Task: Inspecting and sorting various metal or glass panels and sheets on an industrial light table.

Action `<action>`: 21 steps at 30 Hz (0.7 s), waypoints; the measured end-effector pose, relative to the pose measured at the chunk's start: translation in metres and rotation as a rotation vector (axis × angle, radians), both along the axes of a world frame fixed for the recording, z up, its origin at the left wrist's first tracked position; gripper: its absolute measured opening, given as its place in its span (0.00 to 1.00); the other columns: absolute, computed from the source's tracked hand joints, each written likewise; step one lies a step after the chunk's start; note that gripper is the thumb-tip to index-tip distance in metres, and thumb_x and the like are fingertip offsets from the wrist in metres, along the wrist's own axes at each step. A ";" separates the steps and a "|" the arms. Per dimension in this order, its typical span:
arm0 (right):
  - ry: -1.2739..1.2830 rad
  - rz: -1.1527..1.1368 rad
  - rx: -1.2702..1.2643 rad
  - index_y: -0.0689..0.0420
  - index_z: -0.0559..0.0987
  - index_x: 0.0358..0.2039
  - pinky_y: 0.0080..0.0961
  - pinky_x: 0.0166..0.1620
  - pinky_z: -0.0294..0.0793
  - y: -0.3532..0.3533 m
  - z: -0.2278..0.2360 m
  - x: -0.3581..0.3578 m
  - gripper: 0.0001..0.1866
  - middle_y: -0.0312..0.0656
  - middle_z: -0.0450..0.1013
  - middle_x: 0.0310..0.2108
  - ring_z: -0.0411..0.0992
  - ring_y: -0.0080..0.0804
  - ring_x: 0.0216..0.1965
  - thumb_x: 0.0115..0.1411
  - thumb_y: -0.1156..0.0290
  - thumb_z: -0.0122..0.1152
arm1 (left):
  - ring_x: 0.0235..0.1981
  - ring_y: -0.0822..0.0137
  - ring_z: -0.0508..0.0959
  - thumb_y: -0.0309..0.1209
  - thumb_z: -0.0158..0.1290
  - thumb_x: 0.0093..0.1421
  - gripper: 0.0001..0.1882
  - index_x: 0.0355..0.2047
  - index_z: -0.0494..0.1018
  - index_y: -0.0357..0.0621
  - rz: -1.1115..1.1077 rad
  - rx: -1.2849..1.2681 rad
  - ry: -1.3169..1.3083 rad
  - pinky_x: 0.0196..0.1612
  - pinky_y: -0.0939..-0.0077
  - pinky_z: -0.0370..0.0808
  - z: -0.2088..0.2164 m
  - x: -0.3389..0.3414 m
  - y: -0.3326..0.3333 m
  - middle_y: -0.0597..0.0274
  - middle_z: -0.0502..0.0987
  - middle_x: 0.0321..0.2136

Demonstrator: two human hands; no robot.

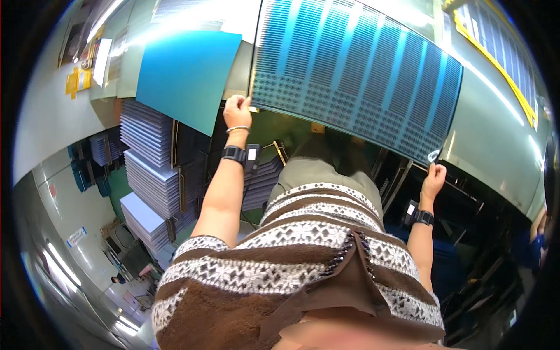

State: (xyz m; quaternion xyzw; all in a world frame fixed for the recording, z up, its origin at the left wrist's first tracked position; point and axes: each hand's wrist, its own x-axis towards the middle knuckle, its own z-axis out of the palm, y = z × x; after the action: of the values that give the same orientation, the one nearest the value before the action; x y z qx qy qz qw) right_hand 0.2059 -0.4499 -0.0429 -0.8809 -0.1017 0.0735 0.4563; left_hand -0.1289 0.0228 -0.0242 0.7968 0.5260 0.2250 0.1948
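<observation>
Two hands hold one big blue patterned sheet (356,76) up in front of the person: left hand (236,111) fingers clamped on its lower left corner, right hand (434,175) fingers pinched on its lower right corner. Risk: thin corner grips, so the sheet could slip, sag or buckle. Left of the sheet: plain blue sheet (186,70), yellow tags (79,80) further left, stacked grey sheets (149,169) below-left.
</observation>
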 end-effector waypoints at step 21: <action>0.140 -0.056 0.056 0.56 0.66 0.24 0.13 0.26 0.58 0.001 0.008 0.000 0.08 0.28 0.58 0.19 0.56 0.15 0.21 0.56 0.73 0.55 | 0.25 0.70 0.74 0.41 0.55 0.53 0.17 0.31 0.70 0.38 0.456 -0.806 -0.384 0.27 0.76 0.72 -0.032 0.004 -0.006 0.61 0.74 0.23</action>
State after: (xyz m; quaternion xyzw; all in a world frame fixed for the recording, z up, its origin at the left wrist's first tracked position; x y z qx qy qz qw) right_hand 0.2057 -0.4492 -0.0354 -0.8631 -0.0469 0.1192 0.4886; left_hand -0.1250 0.0166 -0.0560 0.4672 0.6863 0.1835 0.5262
